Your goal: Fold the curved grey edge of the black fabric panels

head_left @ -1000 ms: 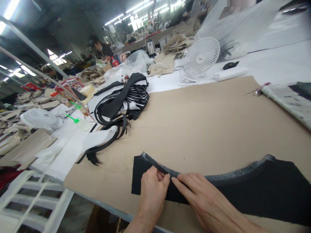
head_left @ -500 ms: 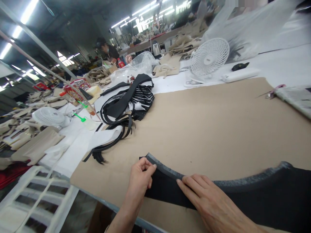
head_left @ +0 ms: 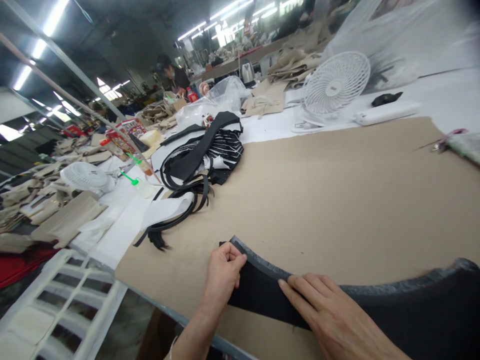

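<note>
Overhead tubes [head_left: 56, 17] light the workshop, and a co-worker [head_left: 178, 77] is visible on the far side. From my station I view a white surface [head_left: 446, 90] carrying a brown sheet [head_left: 337, 190]. At the near edge of this sheet lies the black panel [head_left: 266, 297], with a grey strip [head_left: 260, 262] along its curved upper edge. I have the left hand [head_left: 225, 270] at the panel's left end, thumb and fingers drawn together beside the strip; I cannot tell whether material is pinched between them. I have the right hand [head_left: 328, 307] palm down on the panel, fingers extended and partly covering the strip, grasping nothing. Toward the sheet's far left corner, black bands [head_left: 204, 150] lie in a loose heap; part of a white fan [head_left: 333, 85] stands just beyond the sheet, near a small black object [head_left: 386, 99].
</note>
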A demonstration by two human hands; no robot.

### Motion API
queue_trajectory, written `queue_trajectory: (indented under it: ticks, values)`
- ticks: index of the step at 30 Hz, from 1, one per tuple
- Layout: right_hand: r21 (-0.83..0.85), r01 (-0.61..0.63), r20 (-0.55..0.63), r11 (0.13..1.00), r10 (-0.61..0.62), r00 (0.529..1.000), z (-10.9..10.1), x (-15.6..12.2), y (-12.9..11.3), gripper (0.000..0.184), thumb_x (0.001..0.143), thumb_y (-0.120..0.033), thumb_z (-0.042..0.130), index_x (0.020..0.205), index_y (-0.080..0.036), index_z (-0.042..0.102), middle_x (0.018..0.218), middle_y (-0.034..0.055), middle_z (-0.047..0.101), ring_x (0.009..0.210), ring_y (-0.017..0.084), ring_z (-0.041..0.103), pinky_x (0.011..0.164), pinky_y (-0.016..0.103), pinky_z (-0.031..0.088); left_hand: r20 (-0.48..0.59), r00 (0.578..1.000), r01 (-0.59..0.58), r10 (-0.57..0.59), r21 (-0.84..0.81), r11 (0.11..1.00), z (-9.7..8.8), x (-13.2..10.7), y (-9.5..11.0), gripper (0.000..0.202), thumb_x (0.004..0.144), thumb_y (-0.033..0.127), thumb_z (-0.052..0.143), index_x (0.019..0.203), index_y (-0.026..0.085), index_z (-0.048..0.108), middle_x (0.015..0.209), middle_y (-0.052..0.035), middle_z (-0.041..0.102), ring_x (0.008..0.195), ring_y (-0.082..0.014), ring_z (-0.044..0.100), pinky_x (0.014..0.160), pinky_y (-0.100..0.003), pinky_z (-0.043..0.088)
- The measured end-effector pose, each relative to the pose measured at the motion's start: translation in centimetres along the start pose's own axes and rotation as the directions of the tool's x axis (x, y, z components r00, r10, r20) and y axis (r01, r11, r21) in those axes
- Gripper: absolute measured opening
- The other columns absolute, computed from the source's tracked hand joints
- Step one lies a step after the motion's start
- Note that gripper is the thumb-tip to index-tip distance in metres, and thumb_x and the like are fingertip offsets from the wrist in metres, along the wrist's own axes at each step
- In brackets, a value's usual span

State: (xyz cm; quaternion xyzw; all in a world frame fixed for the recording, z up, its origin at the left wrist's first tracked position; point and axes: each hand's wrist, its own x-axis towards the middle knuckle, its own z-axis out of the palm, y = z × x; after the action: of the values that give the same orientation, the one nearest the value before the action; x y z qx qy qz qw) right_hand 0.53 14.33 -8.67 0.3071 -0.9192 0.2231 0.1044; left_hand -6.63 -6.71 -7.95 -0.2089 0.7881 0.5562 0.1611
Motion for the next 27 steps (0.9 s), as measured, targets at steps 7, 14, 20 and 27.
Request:
queue_trajectory:
  ticks: [7,14,20,27]
  values:
    - [-0.046,0.032,-0.041,0.998,-0.034,0.999,0.0,0.0,0.1,0.054,0.062,-0.006,0.048,0.115,-0.013,0.057,0.102,0.0034,0.059,0.086,0.019,0.051,0.08,0.033,0.041,-0.027,0.999,-0.023,0.025,0.079,0.997,0.2,-0.1,0.0,0.021,0.068,0.031,0.06,0.059,0.021,0.045,0.039,0.0108,0.039,0.026,-0.0051,0.033,0.031,-0.018,0.015]
    - [-0.032,0.039,-0.045,0.999,-0.04,0.998,0.4,1.8,-0.8,0.047,0.061,-0.006,0.048,0.106,-0.013,0.059,0.097,0.0043,0.057,0.082,0.021,0.05,0.079,0.036,0.04,-0.055,0.997,-0.041,0.049,0.134,0.99,0.1,-0.3,-0.1,0.022,0.072,0.029,0.06,0.059,0.022,0.044,0.039,0.0098,0.04,0.028,-0.0066,0.037,0.033,-0.019,0.021]
    - [-0.056,0.057,0.0,0.997,-0.057,0.998,2.8,4.2,-2.0,0.055,0.064,0.002,0.047,0.118,-0.008,0.054,0.101,0.008,0.056,0.085,0.022,0.05,0.079,0.038,0.044,-0.125,0.988,-0.072,0.087,0.122,0.99,-0.4,-0.2,-0.7,0.022,0.069,0.028,0.068,0.071,0.021,0.047,0.044,0.0113,0.044,0.032,-0.0055,0.034,0.036,-0.019,0.021]
    - [-0.182,0.05,-0.018,0.982,-0.054,0.998,4.0,4.3,-2.2,0.058,0.064,-0.001,0.049,0.122,-0.006,0.053,0.105,0.0098,0.054,0.091,0.024,0.049,0.082,0.04,0.048,-0.059,0.994,-0.078,0.087,0.137,0.987,-1.2,0.3,-0.7,0.017,0.077,0.033,0.058,0.079,0.022,0.044,0.043,0.0117,0.047,0.028,-0.0066,0.035,0.031,-0.018,0.021]
